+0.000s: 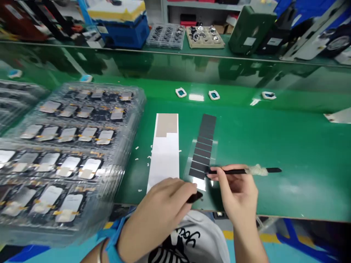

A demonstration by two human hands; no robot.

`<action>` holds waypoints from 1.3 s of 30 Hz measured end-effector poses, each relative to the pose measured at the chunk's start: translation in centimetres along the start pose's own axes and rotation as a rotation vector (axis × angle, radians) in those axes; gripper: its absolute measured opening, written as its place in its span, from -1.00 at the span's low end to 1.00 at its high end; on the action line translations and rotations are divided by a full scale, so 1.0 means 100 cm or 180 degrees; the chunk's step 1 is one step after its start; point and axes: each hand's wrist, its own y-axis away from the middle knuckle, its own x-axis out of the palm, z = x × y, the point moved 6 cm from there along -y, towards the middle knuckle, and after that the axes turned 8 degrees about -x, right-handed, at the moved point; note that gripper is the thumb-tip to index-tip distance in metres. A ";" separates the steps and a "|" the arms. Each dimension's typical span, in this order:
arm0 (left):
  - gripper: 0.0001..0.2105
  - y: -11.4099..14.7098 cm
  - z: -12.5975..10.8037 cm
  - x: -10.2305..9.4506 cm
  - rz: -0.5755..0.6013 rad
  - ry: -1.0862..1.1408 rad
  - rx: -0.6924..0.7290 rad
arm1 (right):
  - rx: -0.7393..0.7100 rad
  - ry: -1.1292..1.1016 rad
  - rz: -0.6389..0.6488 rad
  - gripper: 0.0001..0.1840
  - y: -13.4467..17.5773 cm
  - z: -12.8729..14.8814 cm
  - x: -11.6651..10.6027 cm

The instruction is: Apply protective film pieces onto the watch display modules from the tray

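The green table (287,146) had clear trays (124,160) piled along its left side. Near the front edge, my left hand (170,201) pinched a small dark thing (194,198). My right hand (241,193) pinched a black stick (236,171), its tip at the near end of the black strips (202,160). These lay right of the white card (164,160), I think so both were easy to reach. Toward the right edge, my arm had lots of room.
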 end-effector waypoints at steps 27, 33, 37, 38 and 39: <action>-0.92 -0.031 0.007 0.025 0.0165 0.0197 0.0718 | 0.0058 0.0140 0.0031 -0.87 0.009 0.001 -0.003; -0.92 -0.031 0.008 0.026 0.0142 0.0313 0.0709 | 0.0136 -0.0156 -0.0146 -0.82 0.003 0.002 -0.009; -0.93 -0.031 0.011 0.022 -0.0091 0.0329 0.0508 | 0.0315 -0.0730 -0.0356 -0.82 0.003 0.004 -0.012; -0.91 -0.031 0.012 0.021 -0.0152 0.0297 0.0392 | 0.0376 -0.0877 -0.0378 -0.83 0.004 0.006 -0.010; -0.89 -0.031 0.014 0.021 -0.0188 0.0250 0.0274 | 0.0393 -0.0995 -0.0370 -0.85 0.006 0.009 -0.006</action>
